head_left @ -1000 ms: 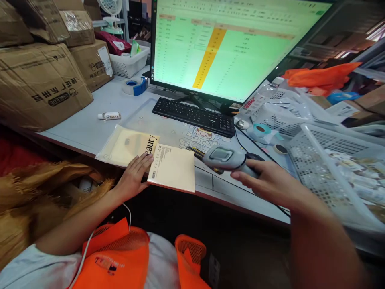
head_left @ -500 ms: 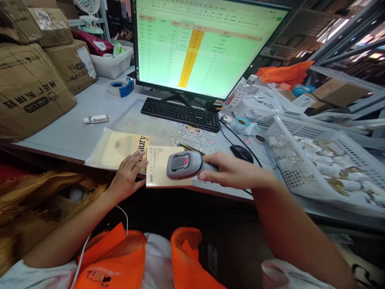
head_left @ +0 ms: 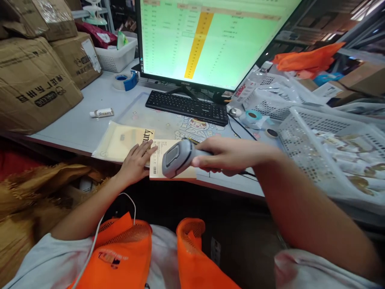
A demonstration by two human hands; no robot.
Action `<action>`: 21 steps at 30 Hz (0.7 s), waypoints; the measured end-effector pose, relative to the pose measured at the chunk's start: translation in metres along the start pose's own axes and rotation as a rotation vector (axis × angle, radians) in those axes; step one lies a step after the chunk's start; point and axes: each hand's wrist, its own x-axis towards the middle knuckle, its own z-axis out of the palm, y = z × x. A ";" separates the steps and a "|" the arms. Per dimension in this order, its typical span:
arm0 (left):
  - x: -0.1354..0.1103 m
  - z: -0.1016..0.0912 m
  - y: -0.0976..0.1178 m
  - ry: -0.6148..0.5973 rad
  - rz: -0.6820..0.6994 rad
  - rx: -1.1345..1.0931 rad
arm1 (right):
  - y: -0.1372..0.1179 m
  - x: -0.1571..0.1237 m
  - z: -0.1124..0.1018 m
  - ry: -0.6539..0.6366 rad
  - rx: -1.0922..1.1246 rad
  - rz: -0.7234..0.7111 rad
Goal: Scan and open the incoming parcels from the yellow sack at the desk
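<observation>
My right hand (head_left: 222, 154) is wrapped round the handle of a grey barcode scanner (head_left: 177, 158). The scanner's head is over a flat cream box (head_left: 156, 166) at the desk's front edge. Small print and a barcode show on the box's left side; the scanner covers part of its face. My left hand (head_left: 136, 162) lies with fingers stretched out, their tips at the left edge of the box. Under and beside those fingers is a cream pouch (head_left: 117, 140) in clear plastic with black lettering, partly hidden by the hand.
Behind the box are a black keyboard (head_left: 186, 108) and a monitor (head_left: 210, 44) showing a spreadsheet. A small white tube (head_left: 102, 112) and a tape dispenser (head_left: 124, 81) are on the left, near stacked cartons (head_left: 36, 88). On the right, a white basket (head_left: 313, 156) holds several small packages.
The scanner has tilted and moved slightly left over the box, and the red light on it no longer shows. My left hand stays at the box's edge. The whole view has shifted a little.
</observation>
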 end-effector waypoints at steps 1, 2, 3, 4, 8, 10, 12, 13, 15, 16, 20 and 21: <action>0.000 0.001 0.000 0.003 -0.007 0.003 | -0.004 0.011 0.003 -0.091 -0.028 0.003; 0.000 0.001 0.001 0.003 -0.011 0.005 | -0.007 0.020 0.006 -0.148 -0.055 0.003; 0.000 0.001 0.001 0.003 -0.014 0.005 | -0.009 0.026 0.008 -0.179 -0.080 -0.002; 0.000 0.001 0.002 0.009 -0.015 0.002 | -0.011 0.030 0.008 -0.184 -0.098 -0.010; -0.002 0.001 0.003 0.064 0.023 -0.014 | -0.010 0.025 0.004 -0.173 -0.146 0.020; -0.002 0.002 0.002 0.090 0.062 -0.017 | -0.009 0.017 0.000 -0.159 -0.151 0.045; 0.000 0.005 0.001 0.106 0.092 -0.010 | -0.008 0.008 -0.003 -0.130 -0.150 0.056; 0.001 0.007 0.001 0.108 0.103 -0.002 | -0.008 0.004 -0.004 -0.111 -0.149 0.056; 0.006 0.007 0.001 0.105 0.137 0.025 | -0.009 -0.002 -0.005 -0.067 -0.154 0.046; 0.008 0.006 0.001 0.107 0.170 0.041 | -0.009 -0.005 -0.006 -0.042 -0.159 0.039; 0.002 -0.027 -0.005 0.214 0.417 0.046 | 0.000 -0.009 -0.012 0.123 -0.179 0.072; -0.005 -0.042 -0.009 0.263 0.475 0.022 | 0.007 -0.008 -0.014 0.185 -0.181 0.088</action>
